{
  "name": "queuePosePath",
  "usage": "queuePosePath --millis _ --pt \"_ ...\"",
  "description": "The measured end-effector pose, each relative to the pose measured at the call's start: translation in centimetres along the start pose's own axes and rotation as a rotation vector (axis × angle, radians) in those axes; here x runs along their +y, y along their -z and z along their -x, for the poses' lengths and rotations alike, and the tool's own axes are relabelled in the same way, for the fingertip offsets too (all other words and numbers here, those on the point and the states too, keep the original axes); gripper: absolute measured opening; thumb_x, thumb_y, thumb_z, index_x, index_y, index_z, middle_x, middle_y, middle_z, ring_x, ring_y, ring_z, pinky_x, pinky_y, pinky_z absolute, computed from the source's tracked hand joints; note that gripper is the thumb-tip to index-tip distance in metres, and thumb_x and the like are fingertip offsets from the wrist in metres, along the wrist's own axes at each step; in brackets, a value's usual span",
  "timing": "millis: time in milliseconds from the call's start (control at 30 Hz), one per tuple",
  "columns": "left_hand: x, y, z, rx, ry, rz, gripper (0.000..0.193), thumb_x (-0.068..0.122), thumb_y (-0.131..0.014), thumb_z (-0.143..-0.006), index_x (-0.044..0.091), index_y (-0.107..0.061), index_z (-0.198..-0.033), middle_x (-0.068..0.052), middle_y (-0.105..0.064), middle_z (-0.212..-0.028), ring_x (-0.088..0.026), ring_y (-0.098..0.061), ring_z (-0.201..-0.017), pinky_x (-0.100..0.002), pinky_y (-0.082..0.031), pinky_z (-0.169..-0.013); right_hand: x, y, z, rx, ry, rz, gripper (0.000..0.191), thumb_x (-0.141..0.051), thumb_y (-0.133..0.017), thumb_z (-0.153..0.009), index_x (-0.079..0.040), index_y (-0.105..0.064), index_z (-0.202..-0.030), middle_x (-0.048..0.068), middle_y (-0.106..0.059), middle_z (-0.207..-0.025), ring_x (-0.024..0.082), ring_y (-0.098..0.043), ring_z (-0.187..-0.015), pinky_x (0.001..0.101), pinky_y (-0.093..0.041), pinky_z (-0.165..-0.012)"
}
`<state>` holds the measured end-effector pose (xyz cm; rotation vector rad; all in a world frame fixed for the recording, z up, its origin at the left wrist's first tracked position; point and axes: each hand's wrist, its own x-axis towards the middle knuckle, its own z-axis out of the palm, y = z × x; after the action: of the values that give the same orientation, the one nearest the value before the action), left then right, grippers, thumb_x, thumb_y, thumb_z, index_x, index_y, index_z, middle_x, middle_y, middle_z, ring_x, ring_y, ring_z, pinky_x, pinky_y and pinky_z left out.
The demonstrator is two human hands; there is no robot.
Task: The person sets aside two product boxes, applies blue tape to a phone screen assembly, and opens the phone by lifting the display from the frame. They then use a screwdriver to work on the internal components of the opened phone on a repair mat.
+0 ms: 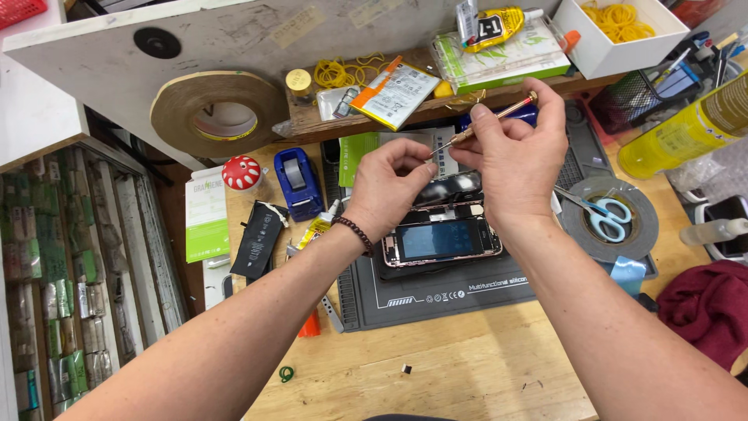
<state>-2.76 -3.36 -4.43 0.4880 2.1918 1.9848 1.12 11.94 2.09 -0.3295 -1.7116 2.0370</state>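
Observation:
My right hand (520, 160) grips a slim gold-handled screwdriver (499, 115), tip pointing left and down. My left hand (392, 185), a bead bracelet on its wrist, pinches at the screwdriver's tip with thumb and forefinger. Just below both hands lies an opened smartphone (440, 240) with a rose-gold frame, screen facing up, on a dark silicone work mat (436, 292). A second dark phone part (458, 187) sits behind it, partly hidden by my hands.
On the wooden bench lie a black battery (259, 240), a blue tape dispenser (297, 182), a red spotted mushroom-shaped object (241, 172), scissors (604, 214) on a tape roll, a large tan tape roll (220, 113), a yellow bottle (686, 125), a white box of yellow rubber bands (619, 27), and a maroon cloth (710, 308).

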Motion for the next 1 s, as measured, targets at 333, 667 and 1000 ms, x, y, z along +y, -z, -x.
queuePosePath --millis 333,667,1000 --pt "0.0 -0.57 0.15 0.018 0.018 0.027 0.015 0.012 -0.078 -0.088 0.002 -0.071 -0.096 -0.001 -0.076 -0.085 -0.005 -0.069 -0.076 -0.023 -0.057 -0.068 0.83 0.1 0.06 -0.005 0.004 -0.007 0.058 -0.001 -0.064 -0.101 -0.006 -0.03 -0.148 0.013 -0.07 -0.088 0.021 -0.075 -0.073 0.0368 -0.068 -0.061" --pt "0.31 -0.34 0.13 0.017 0.032 -0.001 0.014 0.013 -0.078 -0.088 0.002 -0.07 -0.092 -0.001 -0.074 -0.08 -0.004 -0.066 -0.071 -0.023 -0.055 -0.064 0.83 0.09 0.08 -0.019 0.009 0.025 0.056 -0.001 -0.062 -0.103 -0.005 -0.03 -0.149 0.012 -0.069 -0.088 0.02 -0.075 -0.075 0.0361 -0.07 -0.063" --pt "0.54 -0.35 0.23 0.018 0.026 0.005 0.012 0.013 -0.077 -0.088 0.003 -0.071 -0.09 0.0 -0.074 -0.079 -0.004 -0.066 -0.07 -0.023 -0.055 -0.063 0.88 0.27 0.12 -0.033 0.008 0.027 0.057 -0.002 -0.062 -0.104 -0.005 -0.029 -0.149 0.012 -0.069 -0.09 0.019 -0.075 -0.076 0.0355 -0.069 -0.064"
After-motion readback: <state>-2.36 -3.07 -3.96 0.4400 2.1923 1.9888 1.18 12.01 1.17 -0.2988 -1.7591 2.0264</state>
